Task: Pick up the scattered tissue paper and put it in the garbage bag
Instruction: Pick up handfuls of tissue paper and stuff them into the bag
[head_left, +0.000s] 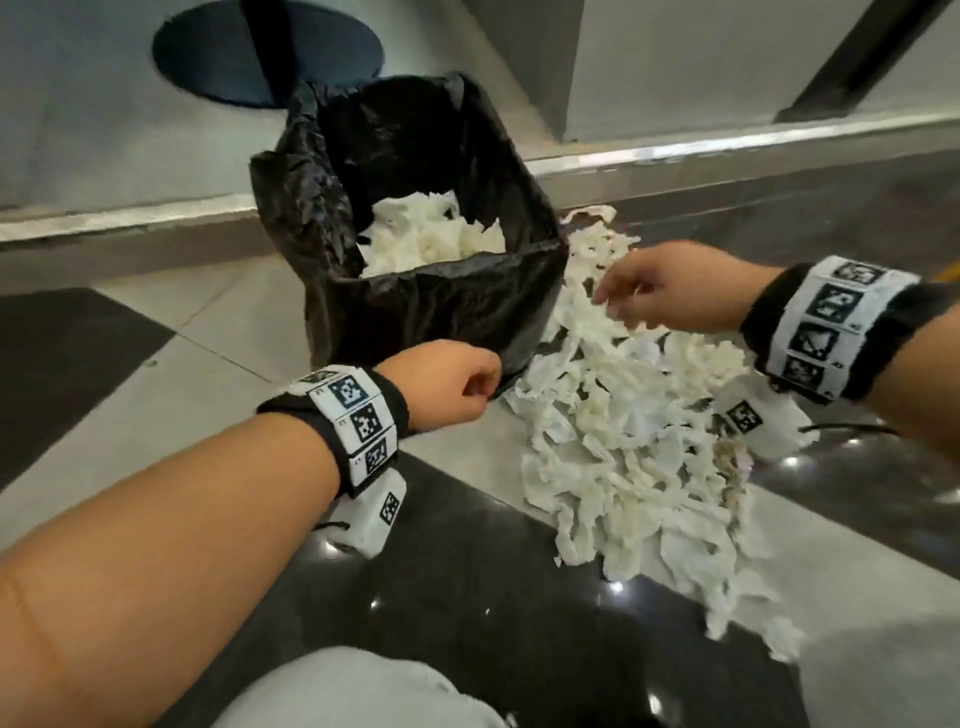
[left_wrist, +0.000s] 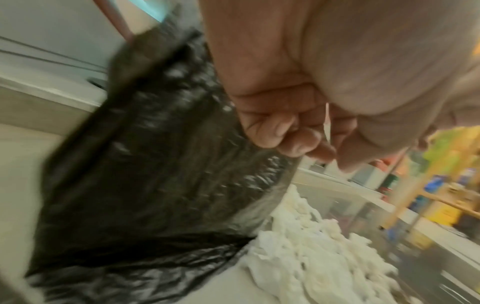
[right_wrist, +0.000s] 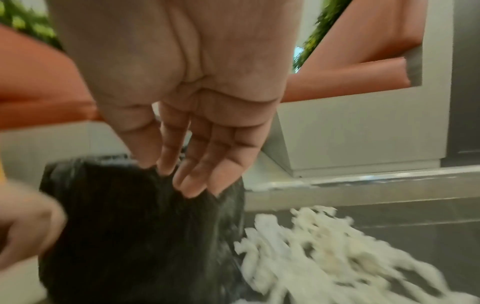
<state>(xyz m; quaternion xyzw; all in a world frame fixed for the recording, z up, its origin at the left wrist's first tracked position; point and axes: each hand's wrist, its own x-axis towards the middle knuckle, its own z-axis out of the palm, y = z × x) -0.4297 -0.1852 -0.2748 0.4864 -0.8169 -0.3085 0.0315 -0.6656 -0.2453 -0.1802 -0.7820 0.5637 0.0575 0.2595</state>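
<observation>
A black garbage bag stands open on the floor with white tissue inside. A large pile of scattered tissue paper lies on the floor right of the bag. My left hand hangs by the bag's near right corner. Its fingers are curled into a fist, and a thin white tissue scrap shows between them and the thumb. My right hand hovers over the far part of the pile, beside the bag, with its fingers straight and nothing in them.
A low metal kerb and a wall run behind the bag. A dark round table base stands at the back left, and a dark post at the back right. The floor has glossy grey and black tiles. My knee is at the bottom.
</observation>
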